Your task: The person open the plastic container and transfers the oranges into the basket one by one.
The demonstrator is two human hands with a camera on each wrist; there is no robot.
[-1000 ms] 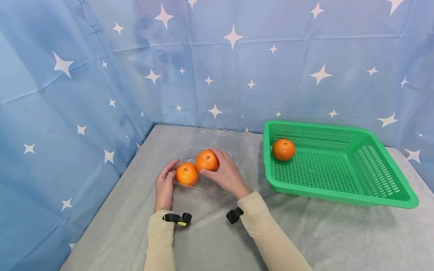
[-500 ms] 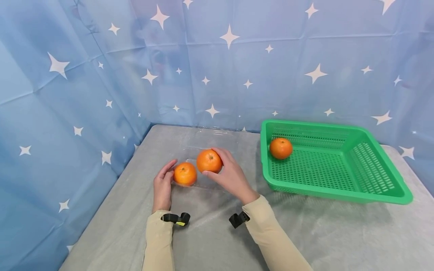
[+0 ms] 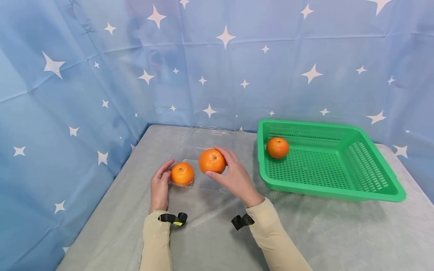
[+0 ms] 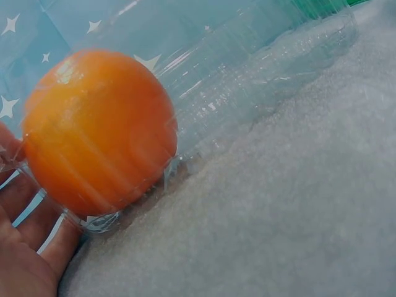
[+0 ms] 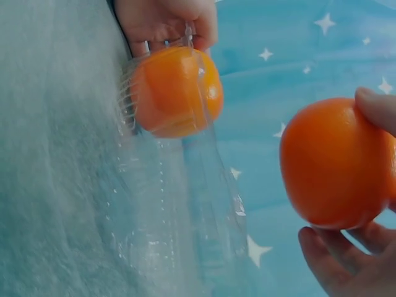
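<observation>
Gripping orange [image 3: 212, 161], R hand [image 3: 237, 180]; basket rim [image 3: 315, 191] apart

The head view looked forward and down over the table [image 3: 207, 241] and basket [image 3: 315, 171]. Both wrist views were low and close, the right facing the left hand [image 5: 164, 21]; they shared the tray [image 5: 176, 216].

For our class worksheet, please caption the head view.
Right hand holds one orange, left hand a clear box with another inside; a third sits in a green basket.
</observation>
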